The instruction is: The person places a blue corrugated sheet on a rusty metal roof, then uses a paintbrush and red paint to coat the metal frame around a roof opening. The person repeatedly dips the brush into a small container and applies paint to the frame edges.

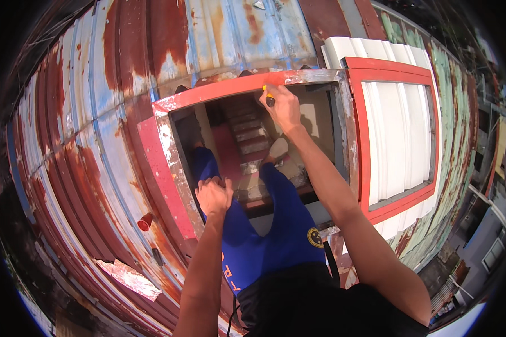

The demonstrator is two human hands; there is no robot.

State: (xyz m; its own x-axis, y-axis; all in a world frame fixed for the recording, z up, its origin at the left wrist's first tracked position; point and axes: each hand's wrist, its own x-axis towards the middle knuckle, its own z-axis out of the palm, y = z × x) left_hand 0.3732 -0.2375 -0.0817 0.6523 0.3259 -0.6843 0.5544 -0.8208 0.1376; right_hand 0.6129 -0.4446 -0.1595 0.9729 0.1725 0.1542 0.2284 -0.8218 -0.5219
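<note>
My right hand (283,106) is closed around a paintbrush (270,100) with a yellow and black handle; its bristles are hidden. It is at the far bar of the roof opening's frame (219,87). Left of this hand the bar is smooth bright red; to the right it is patchy grey and white. My left hand (215,195) rests on my left knee, fingers loosely bent and nothing seen in it. My legs, in blue leggings (287,196), hang down into the opening.
Concrete steps (250,135) lie below, inside the opening. To the right, a red-framed hatch cover (396,213) lies over white corrugated sheet. Rusty blue and maroon roofing (95,135) spreads leftward, with a small red cup (145,222) and a loose torn scrap (129,278) on it.
</note>
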